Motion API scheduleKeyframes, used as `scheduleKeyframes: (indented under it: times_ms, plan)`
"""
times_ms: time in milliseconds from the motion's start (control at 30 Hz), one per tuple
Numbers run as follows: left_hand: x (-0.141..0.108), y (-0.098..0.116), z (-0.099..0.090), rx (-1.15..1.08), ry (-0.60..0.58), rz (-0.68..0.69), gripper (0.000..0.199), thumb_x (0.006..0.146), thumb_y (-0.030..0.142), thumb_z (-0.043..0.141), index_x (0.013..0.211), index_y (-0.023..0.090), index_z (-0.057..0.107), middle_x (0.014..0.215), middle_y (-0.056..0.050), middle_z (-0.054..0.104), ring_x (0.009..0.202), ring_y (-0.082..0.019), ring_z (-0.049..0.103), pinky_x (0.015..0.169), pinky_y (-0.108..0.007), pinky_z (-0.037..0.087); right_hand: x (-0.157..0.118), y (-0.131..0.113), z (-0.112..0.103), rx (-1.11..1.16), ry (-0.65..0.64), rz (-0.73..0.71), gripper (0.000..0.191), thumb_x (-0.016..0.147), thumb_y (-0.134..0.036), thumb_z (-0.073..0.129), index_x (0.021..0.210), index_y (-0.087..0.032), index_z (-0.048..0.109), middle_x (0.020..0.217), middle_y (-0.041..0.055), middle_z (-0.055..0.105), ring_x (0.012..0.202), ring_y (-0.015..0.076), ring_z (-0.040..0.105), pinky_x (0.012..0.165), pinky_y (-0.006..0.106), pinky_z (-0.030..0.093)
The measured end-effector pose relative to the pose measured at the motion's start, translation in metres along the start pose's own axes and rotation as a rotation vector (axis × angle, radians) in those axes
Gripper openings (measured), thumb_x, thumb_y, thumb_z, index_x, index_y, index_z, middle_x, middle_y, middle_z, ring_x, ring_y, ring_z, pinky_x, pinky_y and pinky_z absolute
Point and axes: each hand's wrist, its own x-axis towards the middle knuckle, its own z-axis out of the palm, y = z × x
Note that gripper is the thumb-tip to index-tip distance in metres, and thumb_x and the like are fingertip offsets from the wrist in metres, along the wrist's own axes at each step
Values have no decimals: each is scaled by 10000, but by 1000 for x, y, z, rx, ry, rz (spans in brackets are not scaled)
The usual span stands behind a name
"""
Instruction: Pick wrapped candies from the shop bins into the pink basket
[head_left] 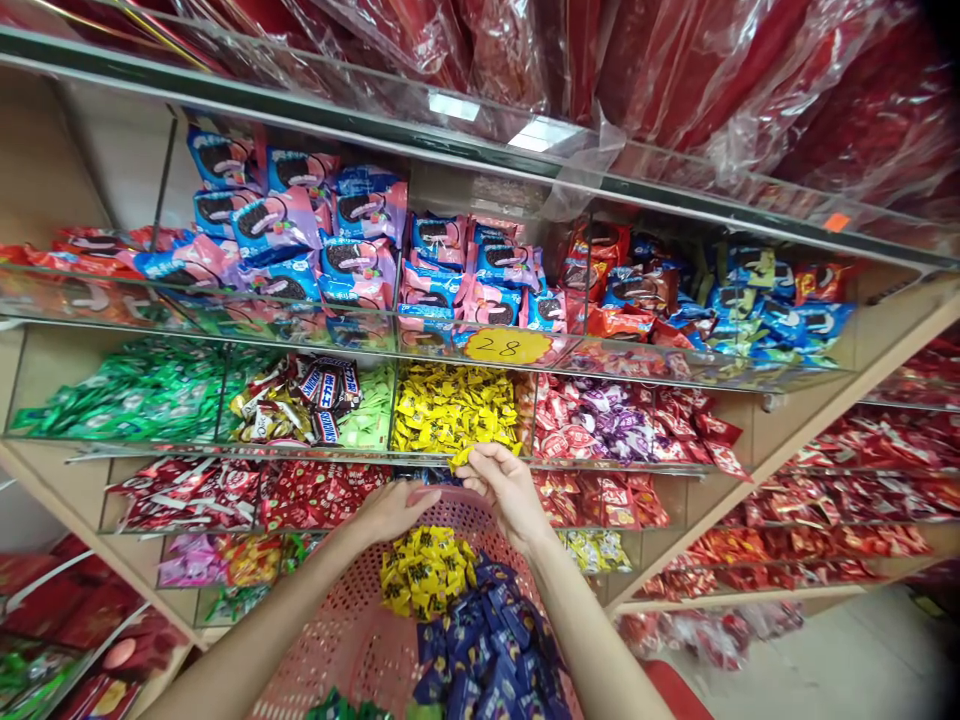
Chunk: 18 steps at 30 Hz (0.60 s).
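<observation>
A pink perforated basket [352, 610] holds yellow-wrapped candies [427, 572], dark blue packets [491, 640] and some green ones at the bottom. My left hand [394, 510] is at the basket's far rim, fingers bent towards it; what they grip, if anything, is hard to make out. With fingers pinched, my right hand [502, 487] holds a yellow candy [463, 458] at the front edge of the shelf, just below the pile of yellow candies [454, 408] in its glass compartment.
Above the yellow pile, a shelf holds blue and pink cookie packets [277, 225] behind a glass lip with a yellow price tag [508, 345]. Green candies [150, 390] and Snickers [328, 395] lie left, purple and red ones [615, 420] right. Lower shelves carry red packets [322, 495].
</observation>
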Motion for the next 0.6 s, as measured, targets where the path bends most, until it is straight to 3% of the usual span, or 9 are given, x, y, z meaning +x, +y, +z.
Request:
scheduleKeyframes:
  times_ms: [133, 233, 333, 467, 600]
  plan:
    - [0, 1, 1, 11, 6, 8, 682, 813, 729, 184, 1054, 280, 638, 959, -67, 700, 931, -270, 642, 706, -296, 437, -6, 5, 0, -192, -36, -255, 236, 690, -368, 732, 833, -193, 666, 998, 51, 636, 829, 165, 653, 778, 331, 548]
    - [0, 2, 1, 21, 12, 4, 690, 814, 729, 182, 1038, 267, 643, 943, -72, 700, 906, -267, 645, 698, -295, 435, -11, 7, -1, -420, -48, -490, 137, 768, -330, 667, 853, -224, 689, 1140, 76, 579, 974, 186, 600, 814, 338, 528]
    - [0, 3, 2, 17, 12, 7, 693, 816, 727, 182, 1033, 264, 649, 939, -71, 698, 905, -264, 642, 707, -297, 436, -14, 8, -3, -617, -51, -639, 124, 834, -260, 594, 908, -240, 692, 1200, 89, 547, 979, 180, 591, 833, 348, 506]
    - [2, 2, 3, 3, 12, 9, 690, 812, 732, 188, 1073, 286, 645, 973, -61, 693, 939, -258, 632, 730, -297, 438, -17, 8, -4, -705, -61, -752, 149, 857, -219, 556, 920, -234, 689, 1255, 98, 510, 914, 157, 610, 856, 354, 489]
    - [2, 1, 3, 5, 21, 4, 706, 799, 750, 189, 1067, 284, 646, 998, -63, 691, 929, -257, 636, 720, -296, 441, -16, 11, -5, -699, -64, -714, 147, 853, -240, 562, 918, -239, 693, 1292, 96, 498, 929, 161, 611, 863, 354, 483]
